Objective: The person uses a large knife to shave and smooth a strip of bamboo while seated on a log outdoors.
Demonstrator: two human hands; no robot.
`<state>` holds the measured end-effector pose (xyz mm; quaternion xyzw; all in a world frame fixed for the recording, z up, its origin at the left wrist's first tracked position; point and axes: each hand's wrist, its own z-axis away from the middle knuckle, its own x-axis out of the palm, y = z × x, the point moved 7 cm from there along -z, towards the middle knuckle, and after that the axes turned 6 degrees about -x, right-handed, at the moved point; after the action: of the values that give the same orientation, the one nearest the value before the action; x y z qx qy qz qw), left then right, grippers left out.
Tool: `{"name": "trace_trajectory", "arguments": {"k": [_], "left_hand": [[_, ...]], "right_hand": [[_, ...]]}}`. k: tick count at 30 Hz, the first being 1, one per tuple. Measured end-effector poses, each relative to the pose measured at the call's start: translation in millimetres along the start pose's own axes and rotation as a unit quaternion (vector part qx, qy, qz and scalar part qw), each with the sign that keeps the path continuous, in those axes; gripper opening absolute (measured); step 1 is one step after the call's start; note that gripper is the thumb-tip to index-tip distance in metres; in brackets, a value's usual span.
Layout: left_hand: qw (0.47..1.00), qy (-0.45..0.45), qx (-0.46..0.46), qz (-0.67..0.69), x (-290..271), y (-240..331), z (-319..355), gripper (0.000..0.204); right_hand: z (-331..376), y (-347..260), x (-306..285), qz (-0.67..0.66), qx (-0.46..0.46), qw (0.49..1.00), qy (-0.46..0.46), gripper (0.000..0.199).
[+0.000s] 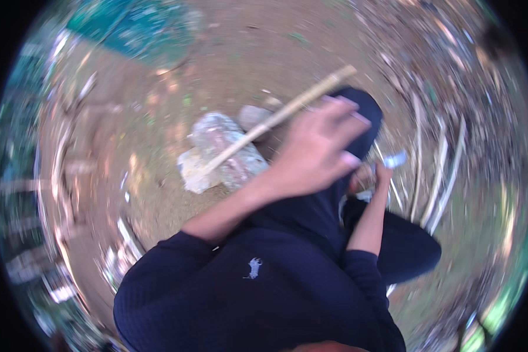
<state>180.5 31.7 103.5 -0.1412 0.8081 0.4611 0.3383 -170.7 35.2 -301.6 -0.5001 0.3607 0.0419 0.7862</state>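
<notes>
My left hand (pixel 317 152) reaches across my body above my dark-clad leg. Its fingers are apart and blurred, with nothing seen between them. Just beyond it, a long pale stick (pixel 281 113) slants over a light, mottled block-like object (pixel 220 132). The stick's lower end rests by a crumpled whitish piece (pixel 199 170). My right hand (pixel 383 172) is lower and farther right, beside my bent knee. It seems closed around a small pale blue-white object (pixel 395 159), too smeared for its kind to be told.
A grey stone (pixel 254 116) sits behind the mottled block on bare brown soil. A teal sheet (pixel 138 29) spreads at the far left. Several pale thin sticks (pixel 440 170) lie to the right, below a heap of brown twigs or litter (pixel 428 53).
</notes>
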Motion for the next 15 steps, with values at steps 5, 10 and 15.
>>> {"name": "trace_trajectory", "arguments": {"k": [5, 10, 15], "left_hand": [[0.909, -0.171, -0.271, 0.266, 72.2, -91.2, 97.3, 0.066], [0.776, -0.197, -0.428, 0.419, 111.5, -124.5, 122.5, 0.07], [0.732, -0.151, -0.53, 0.4, 115.5, -156.4, 130.7, 0.059]], "right_hand": [[147.8, -185.2, -235.5, 0.073, -0.124, 0.934, 0.326, 0.058], [342.2, -127.3, -327.5, 0.017, -0.066, 0.831, 0.552, 0.051], [439.3, 24.9, -214.8, -0.289, 0.211, 0.842, 0.404, 0.061]]}}
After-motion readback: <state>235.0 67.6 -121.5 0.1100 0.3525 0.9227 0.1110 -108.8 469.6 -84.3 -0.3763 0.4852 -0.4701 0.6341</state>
